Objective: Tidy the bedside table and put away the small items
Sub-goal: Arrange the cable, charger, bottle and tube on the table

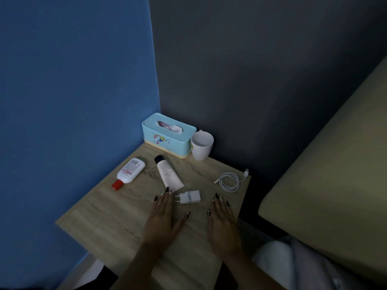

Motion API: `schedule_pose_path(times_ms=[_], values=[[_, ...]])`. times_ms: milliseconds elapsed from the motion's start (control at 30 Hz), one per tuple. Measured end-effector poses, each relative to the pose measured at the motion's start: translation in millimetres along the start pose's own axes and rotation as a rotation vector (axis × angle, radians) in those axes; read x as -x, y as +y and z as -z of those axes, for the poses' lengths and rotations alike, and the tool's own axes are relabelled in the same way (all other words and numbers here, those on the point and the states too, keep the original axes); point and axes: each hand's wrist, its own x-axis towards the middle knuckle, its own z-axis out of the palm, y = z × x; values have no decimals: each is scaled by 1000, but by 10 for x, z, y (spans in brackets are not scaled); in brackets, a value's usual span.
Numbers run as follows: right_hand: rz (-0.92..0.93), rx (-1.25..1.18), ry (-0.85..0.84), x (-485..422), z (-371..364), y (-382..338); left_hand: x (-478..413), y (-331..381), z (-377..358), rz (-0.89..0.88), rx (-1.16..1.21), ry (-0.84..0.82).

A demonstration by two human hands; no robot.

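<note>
Dim light falls on a wooden bedside table [109, 222] set in a corner between blue and grey walls, with a bed just beside its right edge. At the far corner stand a light-blue tissue box [168, 136] and a white mug [201, 145], touching or nearly so. A red-capped white bottle [128, 172] lies near the left edge, a cream tube [168, 173] at mid-tabletop, a coiled white cable [230, 180] by the right edge. Both the left hand [164, 222] and right hand [223, 223] lie flat, fingers pressed together, empty, flanking a white charger plug [188, 197]
</note>
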Motion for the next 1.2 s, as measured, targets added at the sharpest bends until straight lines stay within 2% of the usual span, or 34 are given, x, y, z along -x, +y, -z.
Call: schedule_pose_path(times_ms=[167, 333, 400, 500, 633, 833, 1200], values=[[-7, -5, -5, 2, -1, -1, -205, 108, 40, -170, -71, -19], [-14, -59, 33, -46, -77, 46, -485, 222, -6, -227, -69, 13], [10, -88, 92, -55, -82, 41, -534, 325, 24, -176, 9, 24], [31, -107, 176, -109, -124, 62, -742, 531, 52, -30, 250, 73], [66, -103, 195, -137, -216, 108, -1183, 757, -63, 36, 383, 141], [38, -102, 199, -151, -259, 156, -1490, 926, -248, 53, 444, 182], [25, -96, 158, -84, -128, 103, -1532, 853, -519, 96, 349, 341]])
